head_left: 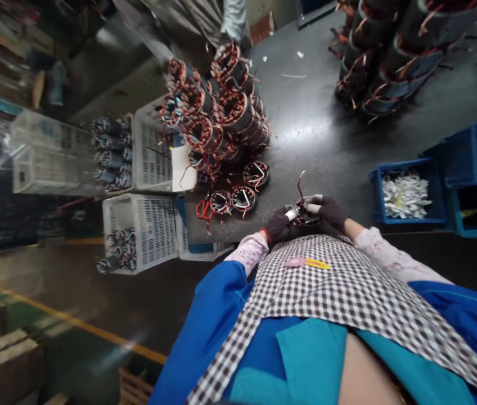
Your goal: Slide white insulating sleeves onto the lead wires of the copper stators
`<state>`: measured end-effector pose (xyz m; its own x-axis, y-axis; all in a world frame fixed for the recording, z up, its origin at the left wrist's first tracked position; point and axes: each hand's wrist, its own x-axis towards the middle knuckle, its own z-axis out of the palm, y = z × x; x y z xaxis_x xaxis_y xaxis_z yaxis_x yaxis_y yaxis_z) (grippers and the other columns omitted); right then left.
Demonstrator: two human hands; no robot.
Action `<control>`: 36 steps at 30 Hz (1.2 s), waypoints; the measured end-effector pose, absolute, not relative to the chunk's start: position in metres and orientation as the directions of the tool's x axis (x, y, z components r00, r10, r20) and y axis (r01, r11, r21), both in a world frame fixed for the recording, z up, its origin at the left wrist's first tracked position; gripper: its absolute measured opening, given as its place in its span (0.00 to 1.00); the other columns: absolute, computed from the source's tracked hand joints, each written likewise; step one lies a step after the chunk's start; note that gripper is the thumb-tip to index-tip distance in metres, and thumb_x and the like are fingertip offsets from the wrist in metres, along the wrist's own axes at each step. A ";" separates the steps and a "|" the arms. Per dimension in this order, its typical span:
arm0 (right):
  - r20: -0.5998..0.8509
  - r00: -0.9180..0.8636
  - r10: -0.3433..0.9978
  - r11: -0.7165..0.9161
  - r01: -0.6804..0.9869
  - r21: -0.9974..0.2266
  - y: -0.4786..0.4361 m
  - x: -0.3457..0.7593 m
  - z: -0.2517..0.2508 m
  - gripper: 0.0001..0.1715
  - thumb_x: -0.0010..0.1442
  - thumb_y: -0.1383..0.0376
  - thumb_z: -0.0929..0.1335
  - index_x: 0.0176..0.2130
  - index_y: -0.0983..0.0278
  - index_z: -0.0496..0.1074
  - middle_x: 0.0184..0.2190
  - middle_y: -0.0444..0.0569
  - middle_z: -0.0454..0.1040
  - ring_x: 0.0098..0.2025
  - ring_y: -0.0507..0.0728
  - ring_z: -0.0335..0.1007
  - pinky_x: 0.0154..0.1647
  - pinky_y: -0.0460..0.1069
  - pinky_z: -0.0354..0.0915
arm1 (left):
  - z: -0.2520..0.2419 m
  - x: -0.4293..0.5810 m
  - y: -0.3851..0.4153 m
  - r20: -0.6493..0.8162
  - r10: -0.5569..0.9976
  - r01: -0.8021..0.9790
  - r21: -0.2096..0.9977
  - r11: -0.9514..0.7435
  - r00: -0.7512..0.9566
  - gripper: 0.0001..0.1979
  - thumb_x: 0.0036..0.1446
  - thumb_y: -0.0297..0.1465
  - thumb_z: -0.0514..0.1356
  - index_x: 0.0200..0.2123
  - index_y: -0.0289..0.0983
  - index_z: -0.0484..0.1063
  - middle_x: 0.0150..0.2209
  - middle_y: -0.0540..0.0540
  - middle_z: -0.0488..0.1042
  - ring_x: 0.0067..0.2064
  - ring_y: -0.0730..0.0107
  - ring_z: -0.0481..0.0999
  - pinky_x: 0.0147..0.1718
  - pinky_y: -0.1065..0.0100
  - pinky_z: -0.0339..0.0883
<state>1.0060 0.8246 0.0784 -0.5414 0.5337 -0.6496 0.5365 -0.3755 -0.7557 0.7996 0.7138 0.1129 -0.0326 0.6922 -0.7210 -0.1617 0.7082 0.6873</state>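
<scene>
At the table's near edge, a motor stator (309, 218) with copper windings sits in front of my apron, a copper lead sticking up from it. My left hand (279, 220), in a dark glove with pale fingertips, grips the left side of this stator. On its right side, the fingers of my right hand (328, 210), gloved alike, are closed on the rim. Part of the ring is hidden by my fingers. To the left lie a stator with a white strip (244, 198) across it, similar ones around it, and red-handled scissors (205, 210).
Tall stacks of stators (234, 109) stand at the back left, more stacks (394, 62) at the back right. A blue bin (443, 194) of white pieces is on the right, beside other blue bins. White crates (156, 228) stand left; a person's sleeve (234, 19) shows beyond.
</scene>
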 end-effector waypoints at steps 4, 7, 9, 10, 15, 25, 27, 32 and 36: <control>-0.618 -0.593 0.516 -0.566 0.305 -0.766 0.823 1.020 0.102 0.35 0.49 0.41 0.91 0.44 0.59 0.86 0.44 0.51 0.92 0.47 0.65 0.87 0.58 0.61 0.85 | 0.100 0.823 0.707 -0.711 0.703 -0.454 0.618 0.642 0.026 0.15 0.71 0.40 0.78 0.38 0.38 0.80 0.31 0.50 0.77 0.32 0.70 0.71 0.35 0.68 0.66; -0.624 -0.609 0.489 -0.604 0.281 -0.746 0.822 1.016 0.116 0.34 0.47 0.45 0.91 0.46 0.59 0.88 0.47 0.50 0.93 0.46 0.63 0.87 0.54 0.59 0.85 | 0.092 0.835 0.713 -0.710 0.700 -0.544 0.558 0.626 0.076 0.17 0.68 0.42 0.81 0.40 0.37 0.81 0.28 0.52 0.73 0.29 0.73 0.65 0.29 0.70 0.57; -0.617 -0.611 0.496 -0.565 0.313 -0.764 0.824 1.015 0.120 0.32 0.50 0.45 0.90 0.45 0.61 0.88 0.45 0.52 0.93 0.44 0.62 0.86 0.51 0.58 0.86 | 0.088 0.843 0.720 -0.710 0.697 -0.602 0.514 0.611 0.101 0.16 0.67 0.40 0.81 0.43 0.36 0.83 0.29 0.52 0.73 0.28 0.75 0.63 0.27 0.71 0.52; -0.607 -0.600 0.521 -0.539 0.320 -0.779 0.827 1.019 0.121 0.31 0.52 0.45 0.90 0.44 0.61 0.87 0.43 0.52 0.92 0.43 0.62 0.86 0.50 0.57 0.86 | 0.087 0.847 0.724 -0.703 0.701 -0.632 0.490 0.600 0.121 0.16 0.67 0.40 0.81 0.45 0.36 0.83 0.30 0.52 0.74 0.29 0.75 0.64 0.27 0.71 0.53; -0.497 -0.205 0.843 -0.369 0.450 -0.813 0.856 1.088 0.122 0.27 0.70 0.48 0.81 0.59 0.62 0.85 0.49 0.57 0.92 0.47 0.64 0.87 0.58 0.62 0.86 | 0.086 0.857 0.731 -0.614 0.789 -0.522 0.681 0.514 -0.024 0.17 0.63 0.32 0.81 0.52 0.39 0.84 0.48 0.45 0.89 0.47 0.64 0.88 0.54 0.61 0.83; -0.405 0.125 0.906 -0.256 0.922 -0.289 0.909 1.208 0.130 0.25 0.81 0.53 0.71 0.70 0.52 0.86 0.73 0.65 0.85 0.77 0.77 0.77 0.82 0.75 0.68 | 0.101 0.866 0.741 -0.608 0.778 0.863 0.469 0.190 0.159 0.31 0.78 0.35 0.72 0.79 0.34 0.79 0.74 0.29 0.85 0.75 0.44 0.85 0.78 0.51 0.73; -0.473 0.145 0.869 -0.263 0.945 -0.193 0.912 1.206 0.128 0.24 0.80 0.57 0.70 0.68 0.55 0.88 0.71 0.70 0.85 0.74 0.78 0.80 0.79 0.74 0.70 | 0.098 0.879 0.751 -0.662 0.739 0.901 0.388 0.194 0.126 0.29 0.79 0.38 0.72 0.75 0.29 0.83 0.70 0.24 0.86 0.73 0.36 0.86 0.77 0.44 0.73; -0.577 -0.124 0.807 -0.017 0.972 -0.234 0.875 1.152 0.129 0.31 0.85 0.56 0.65 0.78 0.58 0.80 0.77 0.64 0.82 0.73 0.68 0.82 0.73 0.60 0.75 | 0.082 0.903 0.760 -0.690 0.722 0.895 0.352 0.274 0.050 0.24 0.82 0.37 0.67 0.69 0.26 0.86 0.69 0.21 0.86 0.72 0.33 0.86 0.77 0.40 0.69; -0.756 -0.342 0.557 0.120 0.935 -0.335 0.828 1.079 0.110 0.23 0.83 0.54 0.69 0.65 0.60 0.87 0.64 0.63 0.91 0.62 0.68 0.89 0.65 0.57 0.79 | 0.076 0.911 0.749 -0.659 0.752 0.852 0.410 0.326 0.029 0.21 0.84 0.31 0.63 0.68 0.27 0.86 0.68 0.22 0.87 0.69 0.41 0.88 0.80 0.42 0.66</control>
<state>1.0792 0.8282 0.1097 -0.3423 0.5575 -0.7563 0.9346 0.1195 -0.3349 0.9110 0.7494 0.0759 0.0293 0.7518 -0.6588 0.8515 0.3264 0.4103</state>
